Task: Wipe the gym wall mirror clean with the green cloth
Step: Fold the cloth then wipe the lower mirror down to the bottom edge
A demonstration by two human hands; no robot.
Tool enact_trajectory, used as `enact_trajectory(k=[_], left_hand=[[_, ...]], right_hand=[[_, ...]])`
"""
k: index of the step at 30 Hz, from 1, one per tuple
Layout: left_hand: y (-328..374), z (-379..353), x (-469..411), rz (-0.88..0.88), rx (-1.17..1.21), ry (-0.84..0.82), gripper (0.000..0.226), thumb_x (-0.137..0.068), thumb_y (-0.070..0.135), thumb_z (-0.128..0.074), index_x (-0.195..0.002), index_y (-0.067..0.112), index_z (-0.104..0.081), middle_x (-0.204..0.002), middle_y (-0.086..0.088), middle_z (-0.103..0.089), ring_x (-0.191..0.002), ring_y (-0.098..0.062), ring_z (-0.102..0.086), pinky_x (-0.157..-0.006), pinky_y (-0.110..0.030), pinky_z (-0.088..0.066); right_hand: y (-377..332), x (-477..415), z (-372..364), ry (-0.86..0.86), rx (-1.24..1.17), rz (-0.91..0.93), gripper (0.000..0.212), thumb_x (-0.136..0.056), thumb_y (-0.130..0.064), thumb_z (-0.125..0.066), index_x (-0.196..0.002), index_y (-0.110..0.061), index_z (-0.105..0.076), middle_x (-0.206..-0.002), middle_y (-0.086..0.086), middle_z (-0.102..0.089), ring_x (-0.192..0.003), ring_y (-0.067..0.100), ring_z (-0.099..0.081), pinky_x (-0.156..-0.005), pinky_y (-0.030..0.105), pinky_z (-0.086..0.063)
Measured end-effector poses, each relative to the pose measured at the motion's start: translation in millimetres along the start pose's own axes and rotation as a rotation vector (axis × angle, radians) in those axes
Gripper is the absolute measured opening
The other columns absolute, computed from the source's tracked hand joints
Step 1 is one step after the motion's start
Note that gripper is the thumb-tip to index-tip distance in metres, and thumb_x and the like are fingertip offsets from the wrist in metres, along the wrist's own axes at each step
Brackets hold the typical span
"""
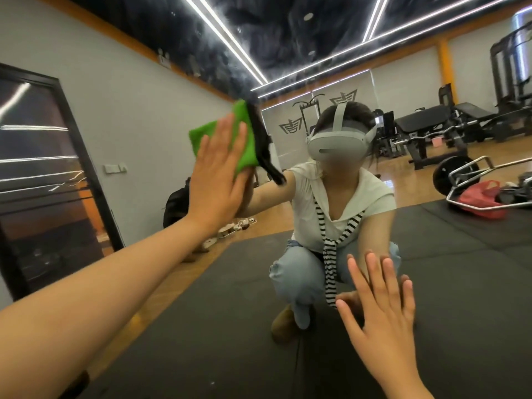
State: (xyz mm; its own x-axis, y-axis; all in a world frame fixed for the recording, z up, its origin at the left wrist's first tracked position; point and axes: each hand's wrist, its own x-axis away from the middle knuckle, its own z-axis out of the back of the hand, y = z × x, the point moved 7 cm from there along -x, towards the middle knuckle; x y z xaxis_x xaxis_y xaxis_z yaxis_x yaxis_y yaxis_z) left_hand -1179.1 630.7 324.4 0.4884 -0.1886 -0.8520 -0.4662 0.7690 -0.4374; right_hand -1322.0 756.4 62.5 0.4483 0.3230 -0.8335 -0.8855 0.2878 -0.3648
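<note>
The wall mirror fills nearly the whole view and reflects a crouching person with a headset. My left hand lies flat with straight fingers on the folded green cloth and presses it against the glass at upper centre-left. A black edge of the cloth hangs down at its right side. My right hand is spread flat on the mirror at lower right, fingers straight, holding nothing.
A black-framed door stands in the grey wall at left. The glass reflects black floor mats, wooden flooring, weight benches, a barbell frame and a red bag at right.
</note>
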Motion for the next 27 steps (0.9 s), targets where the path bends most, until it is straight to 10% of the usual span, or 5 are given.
enact_trajectory(k=[3,9,15,27], left_hand=[[-12.8,2.3,-1.7,0.314,0.042,0.065,0.064,-0.104,0.033,-0.028,-0.16,0.012,-0.008,-0.168,-0.012,-0.001,-0.154,-0.019,0.008,-0.124,-0.034,0.01],[19.5,-12.2,34.3,-0.177,-0.059,-0.071,0.062,-0.103,0.032,-0.034,-0.158,0.01,-0.015,-0.165,-0.016,-0.013,-0.154,-0.022,-0.002,-0.126,-0.038,0.003],[-19.1,0.3,22.5,0.317,-0.011,0.046,0.065,-0.104,0.035,-0.027,-0.16,0.012,-0.005,-0.168,-0.012,0.0,-0.155,-0.021,0.006,-0.125,-0.034,0.009],[12.6,-12.3,67.8,-0.16,-0.107,-0.076,0.059,-0.106,0.035,-0.033,-0.157,0.007,-0.022,-0.164,-0.021,-0.018,-0.154,-0.026,-0.005,-0.126,-0.042,-0.002]], right_hand=[[0.6,-0.3,1.2,0.022,-0.002,0.009,0.068,-0.098,-0.057,-0.027,-0.16,-0.032,-0.013,-0.168,-0.004,-0.003,-0.155,0.021,-0.003,-0.124,0.039,0.009],[0.8,0.6,1.6,0.03,-0.012,0.009,0.073,-0.093,-0.052,-0.037,-0.16,-0.031,-0.016,-0.168,-0.004,-0.003,-0.155,0.021,-0.003,-0.123,0.038,0.009],[-8.4,1.8,9.5,0.122,-0.097,0.009,0.074,-0.089,-0.044,-0.046,-0.157,-0.028,-0.023,-0.168,-0.001,-0.007,-0.155,0.025,-0.007,-0.124,0.042,0.006],[-71.1,-21.6,20.7,0.146,-0.149,0.163,0.065,-0.086,-0.038,-0.051,-0.148,-0.018,-0.047,-0.164,0.007,-0.024,-0.154,0.027,-0.008,-0.124,0.045,0.003]])
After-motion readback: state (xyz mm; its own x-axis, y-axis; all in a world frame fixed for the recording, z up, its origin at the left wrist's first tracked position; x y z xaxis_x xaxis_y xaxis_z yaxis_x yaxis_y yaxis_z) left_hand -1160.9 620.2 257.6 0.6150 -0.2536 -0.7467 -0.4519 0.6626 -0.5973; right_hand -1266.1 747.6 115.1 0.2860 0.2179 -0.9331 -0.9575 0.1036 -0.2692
